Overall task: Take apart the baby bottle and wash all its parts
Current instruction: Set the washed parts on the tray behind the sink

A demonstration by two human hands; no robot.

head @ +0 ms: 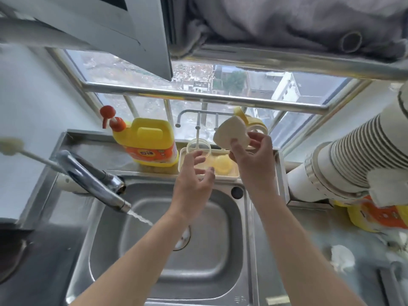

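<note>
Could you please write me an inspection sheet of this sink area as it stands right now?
Surface: steel sink, tap running into it.
Job's things: white tray behind the sink holds a clear part and a yellow part; cream cover in hand.
Clutter: detergent bottle, long brush at left.
Grips: right hand holds the cream cover; left hand open above the tray.
Cables: nothing seen.
Surroundings: window, ribbed duct at right.

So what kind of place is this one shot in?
Probably a home kitchen: a steel sink with a running tap, a yellow dish soap bottle on its ledge, and the right hand holding a cream bottle part.
</note>
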